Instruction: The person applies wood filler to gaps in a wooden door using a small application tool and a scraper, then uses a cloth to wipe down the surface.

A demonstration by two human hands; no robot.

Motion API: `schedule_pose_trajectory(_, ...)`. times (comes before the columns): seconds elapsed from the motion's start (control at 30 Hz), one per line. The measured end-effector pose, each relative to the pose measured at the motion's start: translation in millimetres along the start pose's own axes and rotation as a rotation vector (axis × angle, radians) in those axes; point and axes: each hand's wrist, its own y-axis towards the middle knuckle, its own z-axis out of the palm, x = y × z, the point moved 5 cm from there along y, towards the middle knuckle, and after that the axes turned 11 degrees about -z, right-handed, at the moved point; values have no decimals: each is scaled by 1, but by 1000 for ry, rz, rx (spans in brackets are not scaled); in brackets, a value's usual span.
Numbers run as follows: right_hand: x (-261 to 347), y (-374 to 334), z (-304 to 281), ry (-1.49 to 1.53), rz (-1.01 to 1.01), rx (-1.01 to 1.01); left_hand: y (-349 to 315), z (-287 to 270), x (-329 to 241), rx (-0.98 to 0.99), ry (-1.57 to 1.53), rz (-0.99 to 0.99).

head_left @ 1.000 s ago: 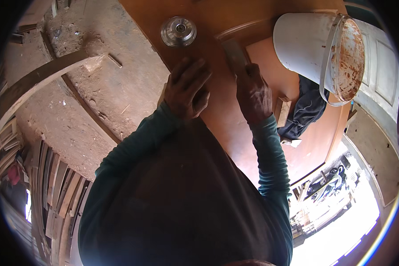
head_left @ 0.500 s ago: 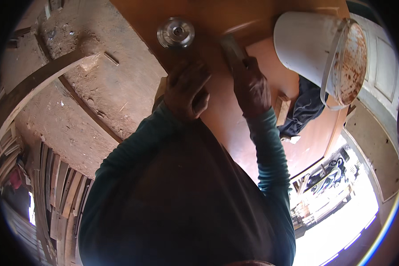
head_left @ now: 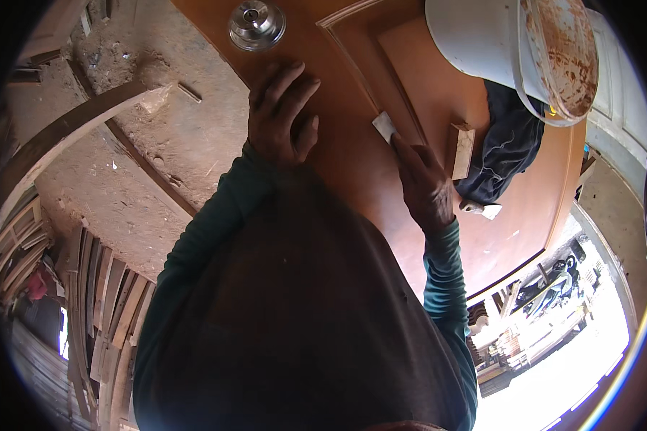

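One pale flat piece [head_left: 384, 127] in the right hand [head_left: 427, 185], narrow grip, end beyond fingertips

Left hand [head_left: 279, 122]: your fingers [head_left: 297, 103] point forward, parted and loosely bent, with your thumb [head_left: 308, 136] standing off.
Right hand [head_left: 428, 188]: your fingers are curled in a hold, one stretched forward and leftward.
Left forearm [head_left: 219, 205]: slants up and rightward to your wrist.
Right forearm [head_left: 442, 262]: rises almost straight, leaning slightly left.
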Motion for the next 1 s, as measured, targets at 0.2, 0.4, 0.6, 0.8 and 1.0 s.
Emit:
schedule_pose_trajectory(0.2, -4, -6, -7, -169, -30, 19, -3, 1, -2, -8, 55, 26)
schedule_pose_trajectory(0.4, -6, -20, -4, -265, 22, 28, -4, 4, 2, -61, 72, 44)
schedule_pose_trajectory(0.6, -9, -20, 2, -214, -35, -18, -5, 5, 4, -64, 63, 86)
schedule_pose_trajectory(0.8, -10, -4, 8, -242, -32, 22, -6, 5, 5, -73, 54, 74)
schedule_pose_trajectory(1.0, -9, -4, 5, -262, -91, -38, -8, 8, 2, -65, 53, 67)
